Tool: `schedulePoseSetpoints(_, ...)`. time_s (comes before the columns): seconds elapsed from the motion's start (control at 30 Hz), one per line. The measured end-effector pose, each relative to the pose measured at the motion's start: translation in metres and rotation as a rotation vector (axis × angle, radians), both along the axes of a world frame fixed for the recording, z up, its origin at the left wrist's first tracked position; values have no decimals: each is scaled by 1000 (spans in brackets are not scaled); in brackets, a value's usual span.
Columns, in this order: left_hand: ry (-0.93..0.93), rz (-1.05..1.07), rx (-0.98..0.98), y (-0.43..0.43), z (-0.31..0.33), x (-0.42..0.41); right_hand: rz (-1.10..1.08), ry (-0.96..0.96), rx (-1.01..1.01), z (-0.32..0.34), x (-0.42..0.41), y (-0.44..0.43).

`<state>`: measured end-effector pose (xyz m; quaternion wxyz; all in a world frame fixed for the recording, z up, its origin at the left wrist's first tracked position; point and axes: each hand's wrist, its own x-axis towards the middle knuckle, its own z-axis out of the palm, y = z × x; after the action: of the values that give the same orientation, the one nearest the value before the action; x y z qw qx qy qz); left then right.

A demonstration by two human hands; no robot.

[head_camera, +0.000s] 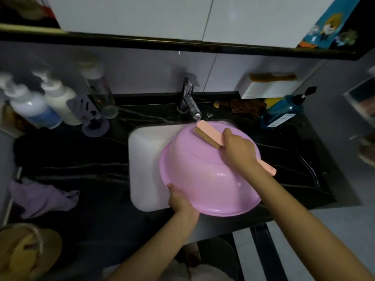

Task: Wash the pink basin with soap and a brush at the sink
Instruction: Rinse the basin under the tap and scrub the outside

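Scrubbing the upturned basin's underside beneath the tap.

Nearest, the left hand point(179, 200) reaches in with its grip curled round the near rim of the round pink plastic basin point(205, 179), which lies bottom-up and tilted over the white sink point(142, 159) in the black counter point(91, 171). Farther on, the right hand point(237, 151) has its grip wrapped round the pink-backed scrubbing brush point(209, 136), bristles on the basin's base, tip under the chrome tap point(188, 98). Held only by one wet rim, the basin could slip or pivot under brush pressure, and water striking the brush may splash the counter.
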<state>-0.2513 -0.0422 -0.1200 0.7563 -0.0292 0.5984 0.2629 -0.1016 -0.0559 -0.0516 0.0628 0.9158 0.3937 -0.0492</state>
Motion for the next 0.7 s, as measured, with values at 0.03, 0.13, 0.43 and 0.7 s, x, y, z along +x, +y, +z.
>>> schedulePoseSetpoints(0.03, -19, 9, -9, -2, 2, 2, 0, 5, 2, 1, 0, 0)
schedulePoseSetpoints(0.13, -45, -4, -16, -12, 1, 8, 31, -5, 1, 3, 1, 1)
schedulePoseSetpoints(0.43, -99, -261, -65, -11, -25, -20, 229, 37, -76, -9, -2, -1)
schedulePoseSetpoints(0.7, 11, -1393, 237, 76, -19, -75, 193, 52, 61, -34, -7, -22)
